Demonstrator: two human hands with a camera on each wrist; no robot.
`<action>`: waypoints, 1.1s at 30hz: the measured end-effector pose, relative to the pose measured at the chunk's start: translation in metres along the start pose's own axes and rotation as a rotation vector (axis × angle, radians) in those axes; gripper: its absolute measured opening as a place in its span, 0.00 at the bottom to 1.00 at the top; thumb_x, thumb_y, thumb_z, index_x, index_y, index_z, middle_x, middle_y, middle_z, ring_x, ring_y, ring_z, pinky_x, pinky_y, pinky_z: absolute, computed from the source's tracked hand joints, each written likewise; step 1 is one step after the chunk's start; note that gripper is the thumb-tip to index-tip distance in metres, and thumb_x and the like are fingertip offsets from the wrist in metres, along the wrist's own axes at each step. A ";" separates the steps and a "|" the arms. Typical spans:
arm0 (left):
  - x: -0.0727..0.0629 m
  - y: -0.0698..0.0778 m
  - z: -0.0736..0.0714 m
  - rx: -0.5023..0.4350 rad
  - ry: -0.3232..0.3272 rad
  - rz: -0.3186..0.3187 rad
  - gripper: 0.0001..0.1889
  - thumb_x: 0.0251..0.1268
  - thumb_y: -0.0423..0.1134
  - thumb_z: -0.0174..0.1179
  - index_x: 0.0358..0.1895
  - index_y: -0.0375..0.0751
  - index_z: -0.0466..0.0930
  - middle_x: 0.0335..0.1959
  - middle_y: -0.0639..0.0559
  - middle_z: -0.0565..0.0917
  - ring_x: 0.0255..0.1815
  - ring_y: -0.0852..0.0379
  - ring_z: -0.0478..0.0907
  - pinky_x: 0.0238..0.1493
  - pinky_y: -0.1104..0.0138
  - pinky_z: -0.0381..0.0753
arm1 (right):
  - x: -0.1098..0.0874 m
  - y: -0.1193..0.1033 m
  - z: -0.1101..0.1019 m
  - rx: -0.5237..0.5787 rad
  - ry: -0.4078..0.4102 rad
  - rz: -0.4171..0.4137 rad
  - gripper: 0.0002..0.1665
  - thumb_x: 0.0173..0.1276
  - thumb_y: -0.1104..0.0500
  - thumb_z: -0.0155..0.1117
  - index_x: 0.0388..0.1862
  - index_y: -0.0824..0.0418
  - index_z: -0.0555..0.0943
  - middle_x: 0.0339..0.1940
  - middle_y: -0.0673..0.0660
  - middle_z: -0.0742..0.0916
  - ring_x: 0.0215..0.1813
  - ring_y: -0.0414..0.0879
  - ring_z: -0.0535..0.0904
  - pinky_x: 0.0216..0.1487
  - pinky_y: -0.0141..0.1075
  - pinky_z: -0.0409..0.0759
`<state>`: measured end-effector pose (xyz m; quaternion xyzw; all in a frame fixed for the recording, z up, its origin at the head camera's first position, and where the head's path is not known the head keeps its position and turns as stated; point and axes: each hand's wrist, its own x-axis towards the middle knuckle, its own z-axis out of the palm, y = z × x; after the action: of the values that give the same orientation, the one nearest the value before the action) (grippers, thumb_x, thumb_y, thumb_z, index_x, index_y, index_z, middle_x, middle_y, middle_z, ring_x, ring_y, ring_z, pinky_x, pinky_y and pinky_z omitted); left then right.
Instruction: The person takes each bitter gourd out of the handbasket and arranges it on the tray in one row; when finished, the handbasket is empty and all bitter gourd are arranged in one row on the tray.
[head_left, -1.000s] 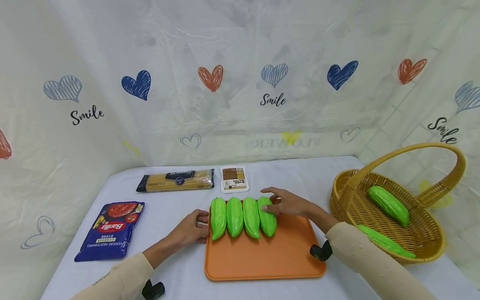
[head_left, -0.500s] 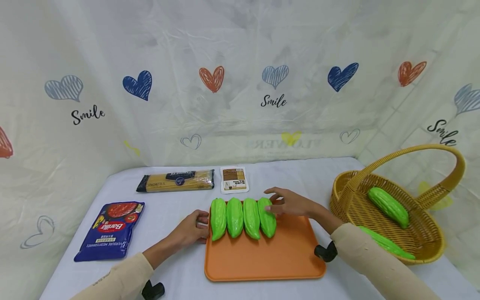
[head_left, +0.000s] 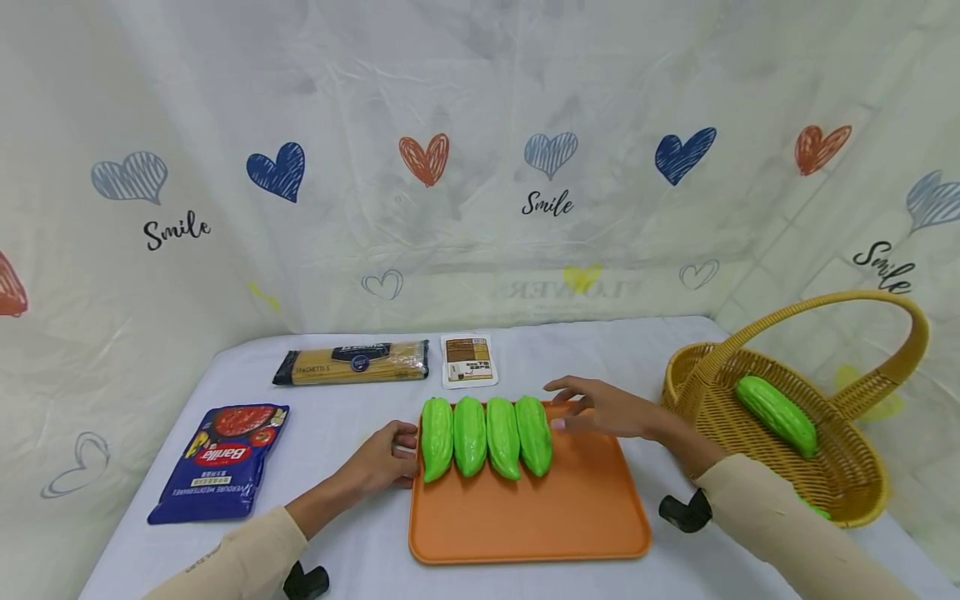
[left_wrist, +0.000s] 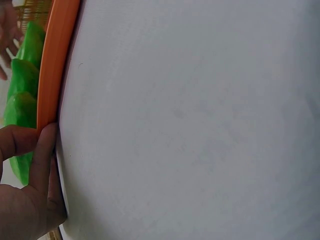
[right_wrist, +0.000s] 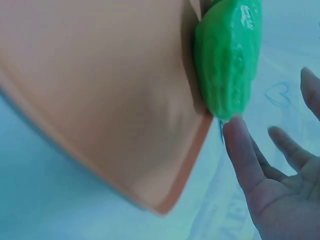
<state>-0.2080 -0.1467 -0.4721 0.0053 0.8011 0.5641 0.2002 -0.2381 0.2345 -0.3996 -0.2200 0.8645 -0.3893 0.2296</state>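
An orange tray [head_left: 525, 523] lies on the white-covered table. Across its far left part, several bright green bitter melons [head_left: 468, 436] lie side by side in a row. My left hand [head_left: 381, 460] grips the tray's left rim, the thumb and a finger pinching the edge in the left wrist view. Just right of the rightmost bitter melon [head_left: 534, 437], my right hand [head_left: 611, 410] hovers over the tray's far right part, fingers spread and holding nothing. From the right wrist, its thumb appears close to the end of a bitter melon [right_wrist: 227, 65].
On the right stands a wicker basket [head_left: 678, 367] with a tall handle; a bitter melon [head_left: 776, 414] lies inside, another mostly hidden by the right sleeve. A spaghetti pack [head_left: 360, 363] and a small flat packet [head_left: 468, 360] lie behind the tray, a blue sauce pouch [head_left: 221, 462] at left.
My right hand has let go of the rightmost bitter melon and moved right, away from it. The left hand and the tray have stayed in place.
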 end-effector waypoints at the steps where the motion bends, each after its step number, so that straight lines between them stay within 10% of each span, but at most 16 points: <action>1: 0.000 0.000 0.000 0.002 0.002 -0.001 0.36 0.48 0.25 0.63 0.66 0.30 0.67 0.54 0.40 0.74 0.48 0.50 0.79 0.39 0.60 0.90 | -0.004 -0.001 -0.002 -0.008 0.000 -0.012 0.40 0.69 0.47 0.66 0.75 0.60 0.65 0.67 0.67 0.75 0.63 0.58 0.79 0.58 0.48 0.83; 24: 0.000 0.000 0.001 0.018 0.013 -0.022 0.35 0.49 0.25 0.64 0.67 0.32 0.68 0.54 0.41 0.75 0.48 0.51 0.80 0.39 0.60 0.90 | -0.119 0.020 -0.057 -0.013 -0.095 -0.097 0.26 0.76 0.62 0.56 0.71 0.58 0.70 0.62 0.59 0.82 0.58 0.38 0.81 0.54 0.29 0.82; 33: 0.001 0.000 0.000 0.011 0.006 -0.016 0.35 0.50 0.25 0.64 0.67 0.32 0.67 0.54 0.41 0.75 0.48 0.51 0.80 0.39 0.60 0.90 | -0.155 0.042 -0.090 0.139 -0.223 0.043 0.26 0.77 0.65 0.48 0.73 0.65 0.66 0.65 0.52 0.81 0.63 0.40 0.79 0.55 0.27 0.82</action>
<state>-0.2086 -0.1465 -0.4724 -0.0016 0.8047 0.5582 0.2022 -0.1742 0.3975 -0.3438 -0.2268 0.8091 -0.4162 0.3473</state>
